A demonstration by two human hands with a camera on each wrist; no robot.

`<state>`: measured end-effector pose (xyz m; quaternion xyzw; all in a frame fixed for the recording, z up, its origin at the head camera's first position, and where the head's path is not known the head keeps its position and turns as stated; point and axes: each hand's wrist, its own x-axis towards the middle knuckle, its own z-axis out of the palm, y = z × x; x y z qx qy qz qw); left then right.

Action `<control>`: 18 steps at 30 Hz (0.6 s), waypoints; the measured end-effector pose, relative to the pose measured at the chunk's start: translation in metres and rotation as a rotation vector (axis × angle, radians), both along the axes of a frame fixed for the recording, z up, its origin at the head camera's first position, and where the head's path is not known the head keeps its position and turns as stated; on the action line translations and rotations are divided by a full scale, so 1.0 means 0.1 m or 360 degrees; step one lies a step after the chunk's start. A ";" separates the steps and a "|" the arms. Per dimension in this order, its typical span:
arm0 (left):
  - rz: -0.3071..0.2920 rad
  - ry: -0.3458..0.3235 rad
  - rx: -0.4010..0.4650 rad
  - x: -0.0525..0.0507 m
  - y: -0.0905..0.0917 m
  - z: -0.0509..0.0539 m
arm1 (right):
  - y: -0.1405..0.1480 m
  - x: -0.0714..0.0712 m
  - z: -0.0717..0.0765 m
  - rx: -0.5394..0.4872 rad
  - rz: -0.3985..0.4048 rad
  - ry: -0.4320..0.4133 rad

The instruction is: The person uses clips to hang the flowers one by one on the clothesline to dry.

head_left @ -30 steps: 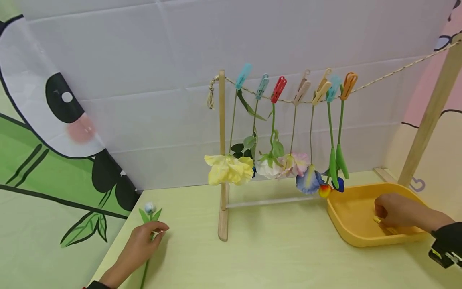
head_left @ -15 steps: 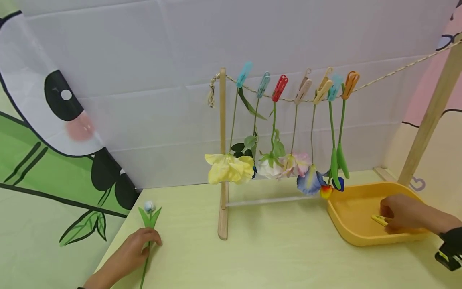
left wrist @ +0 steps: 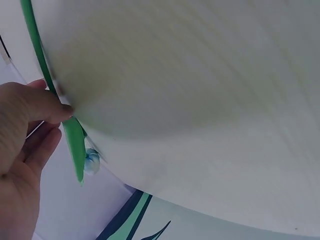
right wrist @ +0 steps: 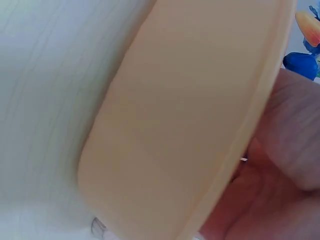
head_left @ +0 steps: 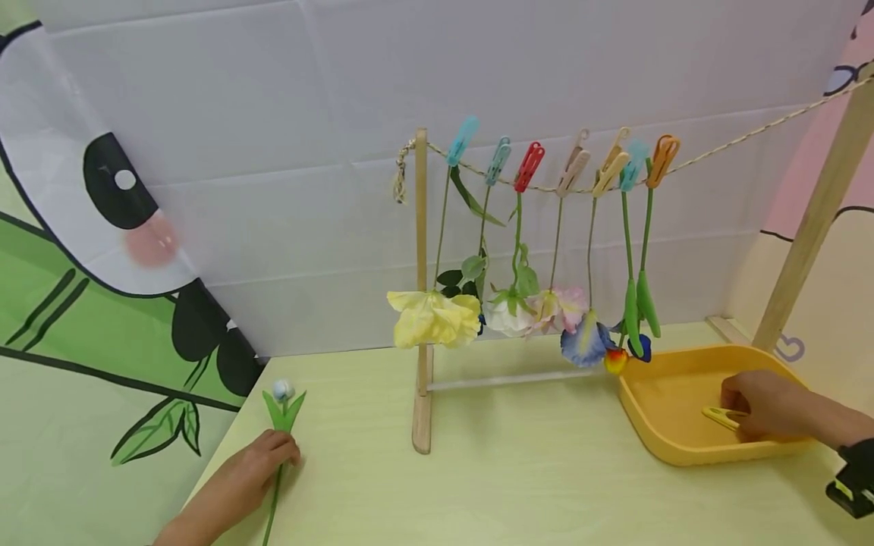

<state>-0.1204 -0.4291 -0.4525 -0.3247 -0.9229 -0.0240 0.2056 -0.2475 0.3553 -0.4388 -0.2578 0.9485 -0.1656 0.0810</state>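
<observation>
On the table at the left lies an artificial tulip [head_left: 283, 390] with a pale blue bud and green leaves. My left hand [head_left: 249, 474] pinches its stem just below the leaves; the left wrist view shows thumb and fingers around the green stem [left wrist: 37, 45]. Inside the orange tray [head_left: 655, 436], my right hand [head_left: 771, 406] grips one end of a yellow clothespin [head_left: 722, 417], whose other end points left. In the right wrist view the tray wall [right wrist: 185, 110] hides the fingertips and the clothespin.
A rope [head_left: 758, 134] runs between a wooden post [head_left: 421, 227] and a taller post [head_left: 815, 212]. Clothespins, such as a red one [head_left: 529, 167], hold several artificial flowers upside down, including a yellow flower [head_left: 437, 318]. Printed cloth [head_left: 293, 227] stands behind.
My left hand has slid down the tulip's stem and its fingers have closed around it. My right hand has shifted slightly right in the tray, showing more of the yellow clothespin.
</observation>
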 end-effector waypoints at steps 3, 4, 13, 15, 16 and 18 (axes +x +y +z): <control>-0.0024 0.0037 -0.0024 -0.05 0.03 0.00 | -0.01 0.01 -0.02 -0.0030 -0.0002 0.0047; -0.0034 0.0051 -0.0030 -0.05 0.04 -0.01 | -0.02 0.01 -0.03 -0.0042 -0.0007 0.0052; -0.0202 0.0105 0.0086 -0.13 0.22 -0.06 | 0.00 0.00 -0.08 -0.0120 -0.0037 0.0098; -0.0247 0.0101 0.0113 -0.14 0.28 -0.06 | 0.03 0.01 -0.12 -0.0151 0.0002 0.0183; -0.0264 0.0095 0.0122 -0.14 0.31 -0.05 | 0.04 0.01 -0.13 -0.0170 0.0030 0.0234; -0.0284 0.0074 0.0128 -0.15 0.37 -0.03 | 0.06 0.02 -0.17 -0.0187 0.0078 0.0326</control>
